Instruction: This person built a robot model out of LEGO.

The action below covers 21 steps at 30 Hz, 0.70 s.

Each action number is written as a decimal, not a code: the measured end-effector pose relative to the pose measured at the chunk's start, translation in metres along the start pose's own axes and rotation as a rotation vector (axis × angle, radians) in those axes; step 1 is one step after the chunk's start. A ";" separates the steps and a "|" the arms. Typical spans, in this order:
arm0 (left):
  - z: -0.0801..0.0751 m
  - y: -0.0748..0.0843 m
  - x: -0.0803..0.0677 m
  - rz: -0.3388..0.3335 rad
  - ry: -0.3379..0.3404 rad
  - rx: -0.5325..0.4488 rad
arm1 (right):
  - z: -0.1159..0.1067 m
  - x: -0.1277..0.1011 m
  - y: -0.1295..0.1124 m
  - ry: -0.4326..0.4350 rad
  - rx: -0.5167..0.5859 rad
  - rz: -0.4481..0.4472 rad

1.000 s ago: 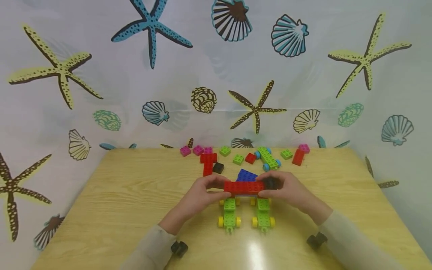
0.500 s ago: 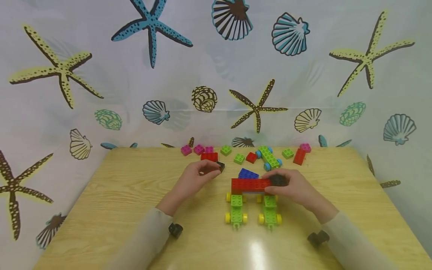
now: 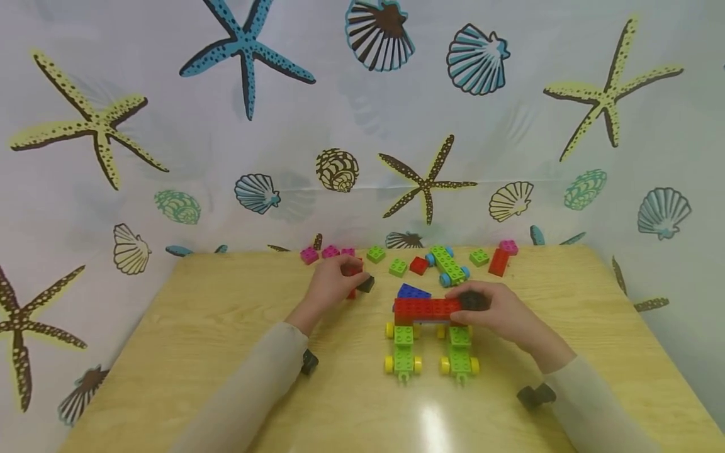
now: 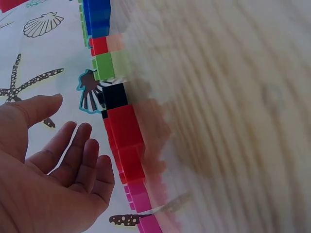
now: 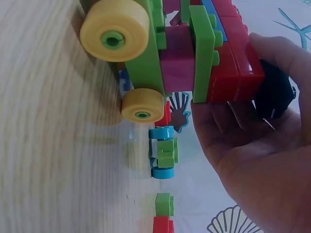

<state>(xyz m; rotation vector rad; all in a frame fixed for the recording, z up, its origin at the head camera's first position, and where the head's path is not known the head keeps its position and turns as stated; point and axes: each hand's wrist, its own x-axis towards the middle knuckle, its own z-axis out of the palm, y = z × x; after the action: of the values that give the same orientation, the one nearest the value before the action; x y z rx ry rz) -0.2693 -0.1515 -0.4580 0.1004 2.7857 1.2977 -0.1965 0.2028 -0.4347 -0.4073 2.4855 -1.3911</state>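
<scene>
A toy-brick build stands in front, its red bricks (image 3: 421,309) bridging two green wheeled bases (image 3: 404,353) with yellow wheels (image 3: 418,364). My right hand (image 3: 501,311) grips its right end, where a black brick (image 3: 472,301) sits on top. The right wrist view shows thumb and fingers around the red end, above a purple brick (image 5: 177,58). My left hand (image 3: 328,283) reaches to a loose black brick (image 3: 367,285) beside red bricks (image 3: 352,293). In the left wrist view its fingers are spread from the thumb, with nothing between them.
Blue bricks (image 3: 413,291) lie just behind the build. Along the table's back edge are several pink bricks (image 3: 309,255), green bricks (image 3: 376,253), a red brick (image 3: 419,265), a green car base (image 3: 447,264) with blue wheels, and a long red brick (image 3: 499,262). A patterned cloth (image 3: 306,126) hangs behind.
My left hand has let go of the build's left end and moved back and left to the loose black brick. The build has shifted slightly right, still in my right hand.
</scene>
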 end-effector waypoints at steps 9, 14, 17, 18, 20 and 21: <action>0.010 -0.002 0.009 -0.011 -0.016 0.064 | 0.000 0.001 0.003 0.003 -0.002 -0.005; 0.013 -0.001 0.009 -0.031 -0.030 0.130 | 0.000 0.001 0.004 -0.001 0.003 -0.003; 0.015 0.001 0.009 -0.022 -0.038 0.164 | 0.001 0.001 0.005 -0.003 0.005 -0.002; 0.015 0.000 0.010 -0.012 -0.039 0.183 | 0.001 0.001 0.005 -0.003 0.004 -0.003; 0.017 0.001 0.010 0.005 -0.039 0.221 | 0.001 0.001 0.005 -0.001 0.002 -0.005; 0.018 0.001 0.010 0.012 -0.039 0.239 | 0.001 0.000 0.005 0.000 0.001 -0.005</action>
<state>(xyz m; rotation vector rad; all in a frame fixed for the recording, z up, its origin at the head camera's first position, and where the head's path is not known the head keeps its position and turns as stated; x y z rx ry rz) -0.2777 -0.1363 -0.4686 0.1525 2.8977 0.9484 -0.1970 0.2041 -0.4395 -0.4133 2.4848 -1.3945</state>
